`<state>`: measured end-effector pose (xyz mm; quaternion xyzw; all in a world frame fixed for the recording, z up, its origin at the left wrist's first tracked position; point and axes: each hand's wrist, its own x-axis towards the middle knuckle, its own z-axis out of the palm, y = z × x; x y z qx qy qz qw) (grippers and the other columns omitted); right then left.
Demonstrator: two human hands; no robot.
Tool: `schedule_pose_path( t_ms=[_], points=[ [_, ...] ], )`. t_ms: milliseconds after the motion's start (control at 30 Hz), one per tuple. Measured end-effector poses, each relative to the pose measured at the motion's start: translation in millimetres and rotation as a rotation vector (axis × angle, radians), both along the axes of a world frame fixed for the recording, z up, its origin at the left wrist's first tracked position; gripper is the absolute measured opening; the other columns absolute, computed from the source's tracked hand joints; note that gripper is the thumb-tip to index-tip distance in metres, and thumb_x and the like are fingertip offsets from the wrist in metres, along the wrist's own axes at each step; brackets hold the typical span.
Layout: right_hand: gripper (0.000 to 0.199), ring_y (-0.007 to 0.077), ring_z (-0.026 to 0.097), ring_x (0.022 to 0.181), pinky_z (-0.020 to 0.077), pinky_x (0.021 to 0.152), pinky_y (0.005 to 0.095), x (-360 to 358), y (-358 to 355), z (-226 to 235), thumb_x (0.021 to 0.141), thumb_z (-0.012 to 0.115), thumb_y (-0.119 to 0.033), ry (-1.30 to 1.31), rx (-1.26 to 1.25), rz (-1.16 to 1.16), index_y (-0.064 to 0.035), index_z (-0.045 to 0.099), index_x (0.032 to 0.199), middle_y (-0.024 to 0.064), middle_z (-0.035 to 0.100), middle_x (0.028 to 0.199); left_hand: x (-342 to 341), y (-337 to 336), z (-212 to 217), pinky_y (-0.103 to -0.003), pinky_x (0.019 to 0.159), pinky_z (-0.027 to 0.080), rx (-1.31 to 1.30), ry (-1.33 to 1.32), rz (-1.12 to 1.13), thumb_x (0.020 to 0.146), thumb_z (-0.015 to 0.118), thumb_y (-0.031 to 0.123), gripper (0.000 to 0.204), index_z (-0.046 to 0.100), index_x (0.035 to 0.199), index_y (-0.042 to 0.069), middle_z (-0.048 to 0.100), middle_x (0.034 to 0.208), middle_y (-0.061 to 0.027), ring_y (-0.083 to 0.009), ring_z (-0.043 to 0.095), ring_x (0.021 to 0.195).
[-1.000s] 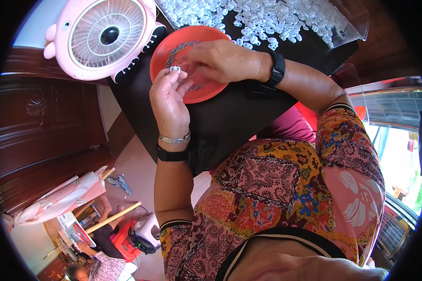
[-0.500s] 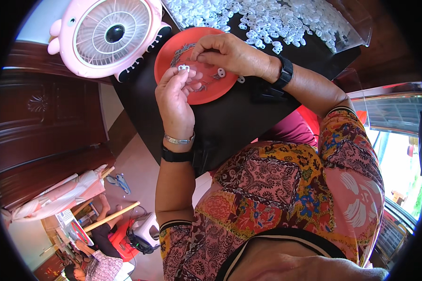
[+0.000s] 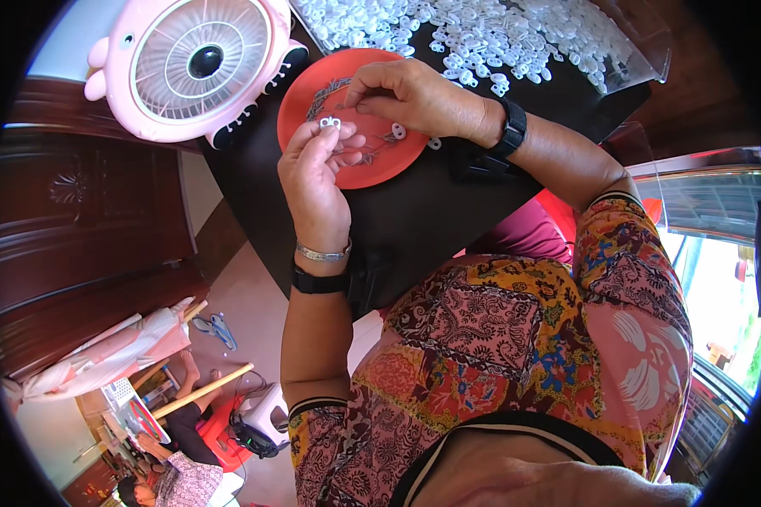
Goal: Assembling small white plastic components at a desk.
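My left hand [image 3: 314,182] pinches a small white plastic piece with two holes [image 3: 330,123] between thumb and forefinger, its other fingers loosely curled. Close by, the thumb and forefinger of my right hand [image 3: 435,100] are pressed together; whatever they hold is too small to make out. Both hands are over a round red plate [image 3: 402,160]. Thin grey metal pieces [image 3: 320,101] lie along its far left part, and more lie near the middle. A second white piece [image 3: 398,131] rests on the plate under my right hand, and another [image 3: 434,144] is at its right edge.
Many white pieces [image 3: 473,51] are heaped at the far side of the dark table [image 3: 457,190], partly in a clear tray [image 3: 634,72]. A pink animal-shaped fan [image 3: 114,84] stands left of the plate. At lower left, another person [image 3: 194,477] sits on the floor level beyond.
Hardly anything differs. My left hand has shifted very slightly left with the white piece, and its lower fingers show more sharply; my right hand stays in its pinch over the plate.
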<state>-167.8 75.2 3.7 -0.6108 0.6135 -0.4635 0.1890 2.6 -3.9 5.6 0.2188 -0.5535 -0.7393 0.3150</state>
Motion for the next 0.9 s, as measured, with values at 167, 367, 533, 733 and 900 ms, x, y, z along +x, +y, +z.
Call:
schedule_pose_path(
  t_ms=[167, 367, 533, 733, 900],
  points=[
    [0.014, 0.0242, 0.062, 0.082, 0.0496, 0.071, 0.0323, 1.2, 2.3, 2.7, 0.082, 0.064, -0.007, 0.255, -0.101, 0.167, -0.0034, 0.062, 0.095, 0.0086, 0.061, 0.089, 2.8, -2.3, 3.1, -0.031, 0.069, 0.049, 0.007, 0.028, 0.044, 0.089, 0.049, 0.015, 0.019, 0.058, 0.094, -0.001, 0.064, 0.092, -0.0132, -0.0223, 0.064, 0.081],
    [0.017, 0.0279, 0.058, 0.088, 0.0489, 0.072, 0.0386, 4.3, -1.2, -13.7, 0.078, 0.066, -0.016, 0.622, -0.039, 0.214, -0.0071, 0.064, 0.093, 0.0079, 0.058, 0.089, 0.0, -5.2, 3.4, -0.028, 0.067, 0.048, 0.046, 0.095, 0.14, 0.088, 0.052, 0.014, 0.018, 0.06, 0.093, -0.002, 0.065, 0.085, -0.0101, -0.0191, 0.064, 0.074],
    [0.013, 0.0277, 0.058, 0.09, 0.049, 0.073, 0.0384, 10.8, 3.1, -6.7, 0.078, 0.062, -0.014, 0.772, 0.093, 0.195, -0.0065, 0.061, 0.088, 0.008, 0.058, 0.089, 1.0, -6.3, 0.7, -0.029, 0.067, 0.048, 0.074, 0.083, 0.124, 0.088, 0.053, 0.014, 0.018, 0.059, 0.094, -0.001, 0.065, 0.085, -0.0107, -0.02, 0.065, 0.075],
    [0.013, 0.0276, 0.058, 0.089, 0.0491, 0.072, 0.0383, 8.4, 8.8, -4.4, 0.08, 0.058, -0.017, 0.802, 0.117, 0.226, -0.0063, 0.062, 0.087, 0.0082, 0.059, 0.089, 0.5, -8.3, -2.6, -0.029, 0.067, 0.048, 0.077, 0.081, 0.106, 0.088, 0.053, 0.015, 0.018, 0.059, 0.094, -0.001, 0.065, 0.087, -0.011, -0.0205, 0.064, 0.075],
    [0.013, 0.0278, 0.058, 0.088, 0.049, 0.073, 0.0385, 7.5, 13.6, 6.9, 0.079, 0.057, -0.015, 0.838, 0.21, 0.278, -0.0051, 0.062, 0.086, 0.0093, 0.06, 0.085, 0.2, -7.5, -2.9, -0.029, 0.066, 0.048, 0.072, 0.073, 0.109, 0.088, 0.053, 0.015, 0.018, 0.059, 0.094, -0.001, 0.065, 0.087, -0.0111, -0.0199, 0.064, 0.075]
  ],
)
